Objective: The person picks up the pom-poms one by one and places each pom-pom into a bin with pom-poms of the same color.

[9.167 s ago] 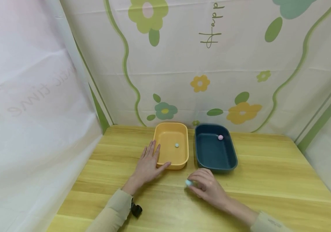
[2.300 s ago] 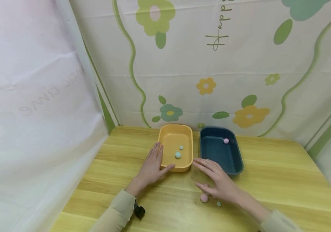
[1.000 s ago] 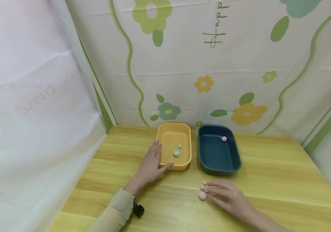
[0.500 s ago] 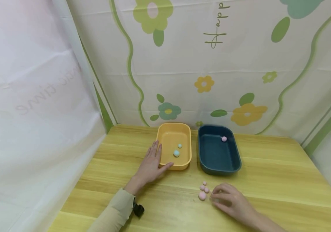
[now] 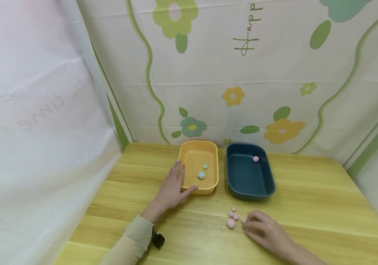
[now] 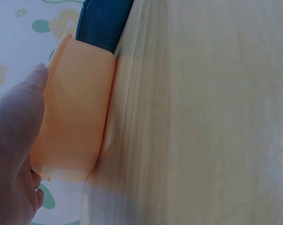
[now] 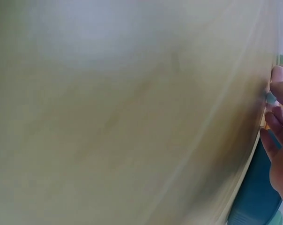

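My left hand (image 5: 169,189) rests on the yellow tray (image 5: 199,191), its fingers fairly straight along the left rim and its thumb over the near rim. In that tray lie a larger light-blue ball (image 5: 201,175) and a smaller one (image 5: 205,166). My right hand (image 5: 266,232) is low over the table in front of the dark blue tray (image 5: 250,195). Between its thumb and fingers, the right wrist view shows a small light-blue ball (image 7: 271,98). A pink ball (image 5: 243,221) sits right at these fingertips, and a large pink ball (image 5: 230,223) lies just left of them.
Several smaller pink balls (image 5: 235,217) cluster beside the large one. Another pink ball (image 5: 256,159) lies in the far right of the dark blue tray. Both trays stand side by side on the wooden table (image 5: 308,206), against a flower-print cloth (image 5: 209,66).
Since the oldest frame, a larger light-blue ball has come into the yellow tray. My right hand has drawn back and right from the tray to the pink balls. My left hand has stayed put.
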A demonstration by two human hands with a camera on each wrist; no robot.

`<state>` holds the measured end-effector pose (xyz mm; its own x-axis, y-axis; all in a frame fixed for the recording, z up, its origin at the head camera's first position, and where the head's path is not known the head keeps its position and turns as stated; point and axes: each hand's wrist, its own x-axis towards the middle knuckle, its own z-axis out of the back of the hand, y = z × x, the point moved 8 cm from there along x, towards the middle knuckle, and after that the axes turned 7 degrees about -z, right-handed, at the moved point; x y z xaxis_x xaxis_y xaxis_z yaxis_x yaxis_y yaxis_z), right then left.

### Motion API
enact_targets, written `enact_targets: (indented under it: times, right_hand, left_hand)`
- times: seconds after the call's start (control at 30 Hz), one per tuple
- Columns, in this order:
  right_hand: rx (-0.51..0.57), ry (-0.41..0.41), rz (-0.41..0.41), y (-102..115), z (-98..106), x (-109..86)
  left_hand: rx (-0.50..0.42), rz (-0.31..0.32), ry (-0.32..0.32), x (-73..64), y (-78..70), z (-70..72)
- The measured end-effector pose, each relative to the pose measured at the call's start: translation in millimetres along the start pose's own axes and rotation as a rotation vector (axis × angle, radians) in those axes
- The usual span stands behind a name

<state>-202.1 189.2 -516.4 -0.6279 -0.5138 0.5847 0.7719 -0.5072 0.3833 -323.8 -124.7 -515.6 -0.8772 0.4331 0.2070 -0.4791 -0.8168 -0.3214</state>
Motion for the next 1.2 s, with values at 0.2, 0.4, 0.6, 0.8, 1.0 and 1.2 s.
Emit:
enact_targets:
  times: [0.2,0.4,0.6,0.8,1.0,1.2]
  right_hand:
    - [-0.023,0.017,0.004,-0.6,-0.7,-2.8]
    - [-0.031,0.029,0.001,-0.7,-0.6,-4.5]
    - [-0.037,0.022,0.002,-0.3,0.4,-5.8]
    - [-0.031,0.006,-0.011,-0.9,0.2,-7.4]
    - [-0.045,-0.029,-0.023,-1.8,4.1,-4.5]
    - [-0.034,-0.094,-0.006,1.6,10.6,4.6]
  left_hand:
    - [-0.002,-0.001,0.002,-0.4,0.0,-0.4]
    - [-0.003,-0.001,0.008,-0.5,-0.8,-0.2]
    - [-0.007,0.007,0.017,-1.4,-0.6,0.1]
    - [-0.008,0.009,0.021,-1.7,-0.9,-0.1]
    - [-0.011,0.007,0.012,-1.3,-0.8,0.6]
    - [-0.001,0.011,0.017,-0.3,0.7,-0.8]
